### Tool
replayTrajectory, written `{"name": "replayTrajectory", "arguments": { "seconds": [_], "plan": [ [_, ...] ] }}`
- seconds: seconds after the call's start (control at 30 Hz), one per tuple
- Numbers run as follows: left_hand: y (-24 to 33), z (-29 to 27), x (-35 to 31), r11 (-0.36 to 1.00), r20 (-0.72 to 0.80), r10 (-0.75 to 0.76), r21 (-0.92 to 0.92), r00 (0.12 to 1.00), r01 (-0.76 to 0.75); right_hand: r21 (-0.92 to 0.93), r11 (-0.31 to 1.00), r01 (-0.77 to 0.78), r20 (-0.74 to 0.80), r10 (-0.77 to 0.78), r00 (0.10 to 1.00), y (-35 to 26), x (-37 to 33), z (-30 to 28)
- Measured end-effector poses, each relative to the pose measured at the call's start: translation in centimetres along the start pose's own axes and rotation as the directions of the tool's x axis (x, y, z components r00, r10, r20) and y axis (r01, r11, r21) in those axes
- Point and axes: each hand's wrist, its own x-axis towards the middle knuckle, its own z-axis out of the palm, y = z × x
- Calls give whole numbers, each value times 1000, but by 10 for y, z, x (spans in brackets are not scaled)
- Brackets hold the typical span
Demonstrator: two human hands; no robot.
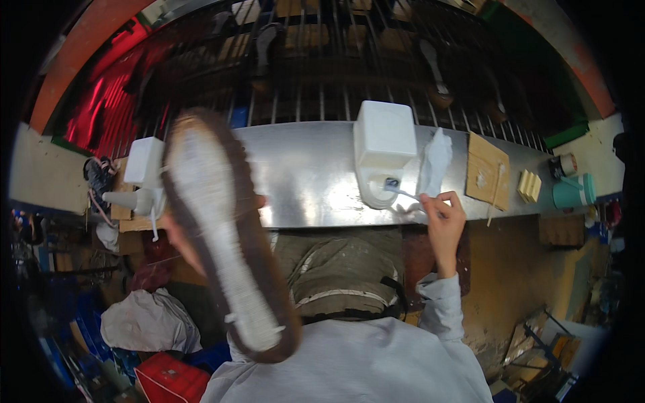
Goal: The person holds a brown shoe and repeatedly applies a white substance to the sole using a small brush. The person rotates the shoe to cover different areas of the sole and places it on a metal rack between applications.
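Note:
My left hand (185, 245) is closed round a brown shoe (252, 235), held up on the left with its whitish underside facing me; the shoe hides most of the fingers and is slightly blurred. On the right, my right hand (445, 225) pinches the thin pale handle of a brush (403, 193). The brush's tip reaches into the round front cup of a white plastic dispenser (384, 134) on the metal bench. Just beside that dispenser lies a crumpled white cloth or tissue (435, 161).
The steel bench (302, 168) runs across in front of me, with a barred conveyor (322, 60) carrying several shoes behind it. Another white dispenser (142, 161) stands at left. Rightward are cardboard (487, 171), yellowish blocks (529, 186) and a green mug (573, 191).

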Motion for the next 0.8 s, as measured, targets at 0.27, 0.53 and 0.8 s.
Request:
{"name": "replayTrajectory", "arguments": {
  "seconds": [0.27,0.53,0.8],
  "plan": [
    [-44,41,-18,982,152,-120,-126,981,139,183,648,739,-90,-737,669,-144,39,-40],
    [-51,10,-20,899,370,-78,-376,926,226,224,413,883,-14,-904,426,-180,55,-40],
    [-46,35,-24,942,169,-175,-256,970,214,115,596,795,-118,-786,607,-169,73,-19]
  ]
}}
